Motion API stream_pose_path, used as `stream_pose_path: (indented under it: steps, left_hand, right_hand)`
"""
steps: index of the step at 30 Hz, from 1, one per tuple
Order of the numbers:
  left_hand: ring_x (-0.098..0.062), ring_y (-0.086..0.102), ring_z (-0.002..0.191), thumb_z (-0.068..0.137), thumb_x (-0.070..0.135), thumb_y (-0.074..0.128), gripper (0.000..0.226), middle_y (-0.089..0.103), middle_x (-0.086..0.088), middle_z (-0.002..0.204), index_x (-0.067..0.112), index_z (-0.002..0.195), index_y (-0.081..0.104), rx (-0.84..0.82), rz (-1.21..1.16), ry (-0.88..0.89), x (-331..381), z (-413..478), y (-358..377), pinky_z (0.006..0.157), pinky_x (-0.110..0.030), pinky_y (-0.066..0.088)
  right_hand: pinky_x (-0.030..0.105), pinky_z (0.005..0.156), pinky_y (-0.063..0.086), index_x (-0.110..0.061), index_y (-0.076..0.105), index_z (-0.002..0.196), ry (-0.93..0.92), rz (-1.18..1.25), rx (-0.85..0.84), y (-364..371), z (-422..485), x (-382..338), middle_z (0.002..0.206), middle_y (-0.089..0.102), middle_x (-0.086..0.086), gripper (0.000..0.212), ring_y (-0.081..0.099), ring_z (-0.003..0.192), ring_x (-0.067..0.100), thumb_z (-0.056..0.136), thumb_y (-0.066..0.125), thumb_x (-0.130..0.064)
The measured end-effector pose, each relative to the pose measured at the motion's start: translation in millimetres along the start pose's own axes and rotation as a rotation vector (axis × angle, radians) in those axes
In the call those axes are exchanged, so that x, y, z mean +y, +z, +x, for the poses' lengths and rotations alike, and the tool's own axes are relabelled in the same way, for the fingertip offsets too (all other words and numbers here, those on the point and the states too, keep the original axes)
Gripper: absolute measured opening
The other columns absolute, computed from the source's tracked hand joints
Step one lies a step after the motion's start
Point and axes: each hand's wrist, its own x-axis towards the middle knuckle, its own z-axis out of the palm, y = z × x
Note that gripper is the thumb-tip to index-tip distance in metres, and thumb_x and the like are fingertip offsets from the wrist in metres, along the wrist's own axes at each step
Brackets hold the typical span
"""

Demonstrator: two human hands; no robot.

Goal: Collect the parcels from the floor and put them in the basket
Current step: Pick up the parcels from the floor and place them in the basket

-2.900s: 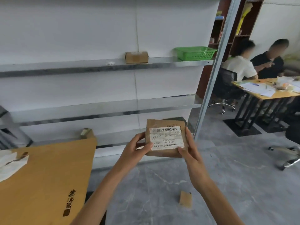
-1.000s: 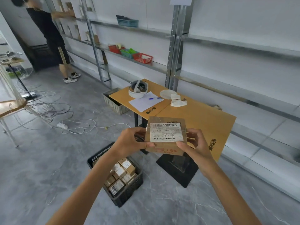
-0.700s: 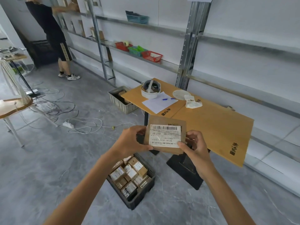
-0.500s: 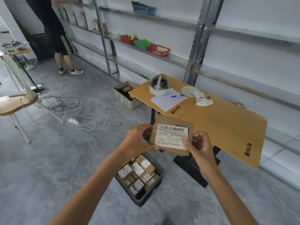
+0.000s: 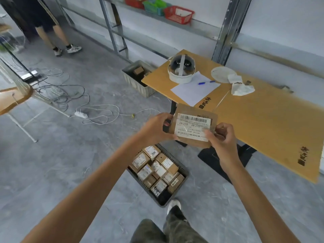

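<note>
I hold a flat brown cardboard parcel [image 5: 190, 112] with a white barcode label in front of me at chest height. My left hand [image 5: 156, 128] grips its left edge and my right hand [image 5: 221, 137] pinches its lower right corner. Directly below the parcel, a dark plastic basket [image 5: 184, 169] stands on the grey floor, filled with several small labelled cardboard parcels [image 5: 157, 168]. My shoe [image 5: 173, 206] is just in front of the basket's near corner.
A wooden table [image 5: 263, 120] with a white helmet [image 5: 181, 69], paper and a pen stands right of the basket. A grey crate [image 5: 136, 83] with boxes sits by metal shelving. Cables [image 5: 70, 95] lie on the floor at left. Another person's legs [image 5: 56, 35] are far left.
I turned from the shelves toward the table and basket, still carrying the parcel in both hands. Over the last second I came closer, and the basket now lies right under the parcel.
</note>
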Motion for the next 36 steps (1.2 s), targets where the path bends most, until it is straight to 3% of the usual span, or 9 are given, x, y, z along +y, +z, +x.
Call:
stream_pose_path:
  steps: [3,6,14,19,22,26,30,32,36]
  left_hand:
    - [-0.013,0.055,0.103,0.065,0.023,0.082,0.061,0.053,0.002,0.116,0.018,0.12,0.056,-0.026,0.019,-0.024,-24,20,0,0.084,-0.024,0.05]
    - [-0.016,0.056,0.102,0.066,0.021,0.081,0.057,0.052,0.002,0.112,0.017,0.118,0.058,-0.094,0.026,-0.066,-49,36,2,0.088,-0.029,0.052]
    - [-0.01,0.056,0.101,0.078,0.014,0.071,0.052,0.054,0.009,0.113,0.019,0.126,0.052,-0.326,-0.069,-0.098,-110,90,-8,0.084,-0.023,0.052]
    - [-0.01,0.056,0.103,0.085,0.013,0.064,0.055,0.057,0.006,0.125,0.021,0.135,0.044,-0.455,-0.138,-0.157,-161,125,-9,0.082,-0.023,0.05]
    - [-0.008,0.059,0.097,0.086,0.019,0.062,0.048,0.06,0.012,0.114,0.023,0.132,0.05,-0.527,-0.122,-0.189,-189,136,0,0.078,-0.025,0.053]
    - [-0.02,0.066,0.09,0.088,0.012,0.054,0.038,0.067,0.003,0.11,0.022,0.124,0.06,-0.653,-0.077,-0.277,-240,149,30,0.074,-0.028,0.049]
    - [-0.006,0.061,0.078,0.091,0.018,0.053,0.029,0.065,0.002,0.113,0.015,0.118,0.059,-0.753,-0.019,-0.437,-305,145,87,0.056,-0.013,0.046]
    - [-0.005,0.06,0.082,0.091,0.027,0.055,0.03,0.064,0.004,0.11,0.017,0.119,0.058,-0.787,-0.021,-0.49,-342,135,122,0.061,-0.012,0.044]
    - [0.002,0.059,0.077,0.093,0.023,0.051,0.01,0.062,0.014,0.089,0.029,0.091,0.059,-0.81,-0.092,-0.575,-421,117,199,0.053,-0.008,0.047]
  right_hand:
    - [0.04,0.089,0.054,-0.027,0.049,0.098,0.085,0.003,0.001,14,14,18,0.117,0.061,0.005,0.029,0.061,0.11,0.016,0.082,0.071,-0.018]
    - [0.038,0.091,0.053,-0.022,0.05,0.103,0.153,0.016,0.013,31,18,34,0.118,0.061,0.006,0.027,0.06,0.113,0.017,0.085,0.066,-0.009]
    - [0.014,0.067,0.055,-0.021,0.049,0.104,0.352,0.129,0.191,91,27,68,0.113,0.064,-0.002,0.025,0.061,0.107,0.01,0.089,0.059,-0.003]
    - [0.016,0.065,0.055,-0.018,0.05,0.115,0.466,0.177,0.328,137,35,102,0.115,0.063,-0.004,0.027,0.062,0.103,0.007,0.091,0.058,-0.009]
    - [0.017,0.061,0.054,-0.026,0.054,0.105,0.545,0.271,0.417,165,38,130,0.104,0.067,-0.01,0.022,0.067,0.091,0.003,0.092,0.056,-0.007]
    - [0.028,0.071,0.057,-0.016,0.055,0.112,0.684,0.269,0.491,196,44,183,0.106,0.069,-0.001,0.026,0.067,0.099,0.018,0.091,0.052,0.0]
    - [0.038,0.082,0.057,-0.013,0.048,0.124,0.808,0.088,0.461,212,36,256,0.115,0.063,0.006,0.033,0.063,0.104,0.024,0.092,0.05,-0.003]
    - [0.043,0.088,0.055,-0.013,0.043,0.129,0.871,-0.041,0.41,218,29,300,0.119,0.06,0.007,0.038,0.06,0.109,0.026,0.093,0.049,-0.006]
    - [0.046,0.092,0.053,-0.015,0.042,0.124,0.997,-0.071,0.358,222,20,402,0.122,0.057,0.008,0.034,0.057,0.114,0.029,0.093,0.048,-0.004]
